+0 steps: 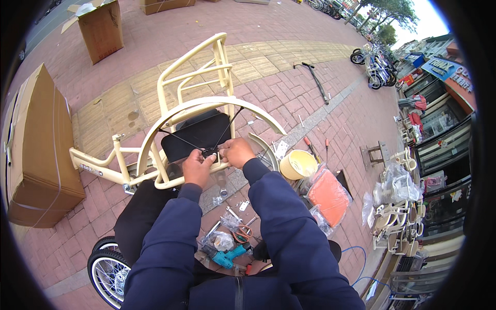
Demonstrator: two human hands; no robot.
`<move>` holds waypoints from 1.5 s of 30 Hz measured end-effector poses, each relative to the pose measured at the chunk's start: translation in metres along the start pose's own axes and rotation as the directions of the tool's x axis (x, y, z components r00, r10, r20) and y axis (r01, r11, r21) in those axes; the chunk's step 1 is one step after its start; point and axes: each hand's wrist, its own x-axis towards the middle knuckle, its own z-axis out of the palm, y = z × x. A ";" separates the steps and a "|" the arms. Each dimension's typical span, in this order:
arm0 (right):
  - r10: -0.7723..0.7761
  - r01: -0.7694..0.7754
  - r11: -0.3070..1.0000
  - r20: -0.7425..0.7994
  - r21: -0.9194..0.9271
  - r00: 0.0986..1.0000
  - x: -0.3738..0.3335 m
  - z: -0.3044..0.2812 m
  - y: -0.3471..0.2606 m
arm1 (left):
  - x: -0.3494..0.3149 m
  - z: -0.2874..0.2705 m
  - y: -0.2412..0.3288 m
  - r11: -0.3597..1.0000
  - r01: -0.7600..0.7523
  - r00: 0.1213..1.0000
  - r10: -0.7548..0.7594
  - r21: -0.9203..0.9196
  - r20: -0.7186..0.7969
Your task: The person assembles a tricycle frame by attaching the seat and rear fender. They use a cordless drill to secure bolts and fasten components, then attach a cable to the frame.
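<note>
A cream bicycle frame (121, 160) with a rear rack (196, 73) lies in front of me. A curved cream mudguard (170, 114) arches over it, with thin black stays (178, 138) running down to a dark fitting (207, 153). My left hand (197, 168) is closed at this fitting, thumb and finger pressed together. On its right side, my right hand (237, 153) is pinched close to the same spot. Whatever small piece the fingers hold is hidden. Behind both hands lies a black panel (188, 142).
Below my arms lie a teal power drill (230, 255), pliers (242, 234) and loose hardware. A yellow bucket (298, 164) and a wrapped orange piece (329, 198) stand right. Cardboard boxes (46, 155) are left; wheels (107, 274) lower left; a pump (316, 82) lies farther off.
</note>
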 end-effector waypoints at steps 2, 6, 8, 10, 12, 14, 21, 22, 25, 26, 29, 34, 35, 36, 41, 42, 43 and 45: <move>-0.360 0.411 0.666 0.215 -0.622 0.908 0.020 -0.001 0.010 | 0.001 0.000 0.000 0.999 0.014 1.000 -0.014 0.042 0.001; -0.301 0.595 0.335 0.516 -0.730 0.802 0.046 0.000 0.011 | 0.001 -0.001 0.000 0.999 0.048 0.999 -0.048 0.024 0.008; -0.052 0.349 0.705 0.447 -0.617 0.893 0.048 -0.001 0.004 | 0.000 -0.001 -0.002 0.999 0.016 1.000 -0.016 0.033 -0.006; 0.134 -0.008 0.937 0.338 -0.349 0.932 0.042 -0.002 -0.005 | 0.000 0.001 -0.004 1.000 0.012 1.000 -0.012 0.013 -0.006; 0.197 -0.066 0.919 0.310 -0.388 0.930 0.039 -0.002 -0.014 | 0.001 0.001 -0.005 0.999 0.026 1.000 -0.026 -0.041 0.007; 0.217 -0.116 0.936 0.284 -0.332 0.934 0.035 -0.002 -0.017 | 0.001 0.001 -0.006 1.000 0.002 1.000 -0.002 -0.003 -0.004; 0.461 -0.504 0.791 0.205 0.347 0.864 0.037 0.011 -0.009 | -0.001 0.002 -0.011 1.000 -0.029 1.000 0.029 -0.007 0.000; 0.409 -0.445 0.879 0.209 0.171 0.888 0.037 0.011 -0.010 | -0.001 0.003 -0.014 1.000 -0.022 1.000 0.022 -0.005 0.002; 0.333 -0.322 0.943 0.241 -0.084 0.912 0.032 0.005 -0.015 | 0.001 0.005 -0.022 0.996 0.022 0.999 -0.019 -0.086 0.029; 0.330 -0.307 0.943 0.248 -0.129 0.911 0.031 0.003 -0.017 | 0.001 0.006 -0.024 0.997 -0.008 1.000 0.009 -0.071 0.015; 0.221 -0.140 0.953 0.300 -0.269 0.928 0.027 -0.002 -0.019 | 0.001 0.007 -0.027 0.998 -0.035 0.999 0.035 -0.054 0.009; 0.266 -0.231 0.961 0.287 -0.151 0.920 0.034 0.003 -0.008 | -0.003 0.006 -0.016 0.998 -0.035 0.999 0.035 -0.060 0.008; 0.240 -0.201 0.966 0.286 -0.160 0.928 0.035 0.003 -0.005 | -0.004 0.006 -0.013 0.999 -0.037 0.999 0.037 -0.038 -0.007; 0.326 -0.346 0.938 0.269 0.028 0.906 0.037 0.005 -0.003 | -0.005 0.005 -0.010 0.999 -0.039 0.999 0.039 -0.037 -0.014; -0.152 0.151 0.988 0.371 0.032 0.916 0.025 -0.009 0.007 | -0.004 0.004 -0.005 0.999 0.013 1.000 -0.013 -0.044 0.009; -0.162 0.141 0.986 0.361 0.085 0.918 0.020 -0.011 0.007 | -0.004 0.004 -0.005 0.999 0.016 1.000 -0.015 -0.036 0.016; -0.010 -0.063 0.976 0.330 0.209 0.944 0.019 -0.008 0.002 | -0.004 0.003 -0.005 0.999 0.019 1.000 -0.018 -0.028 0.023; 0.315 -0.470 0.614 0.349 0.634 0.883 0.016 0.000 -0.008 | -0.004 0.003 -0.005 0.998 0.040 0.999 -0.039 -0.042 0.032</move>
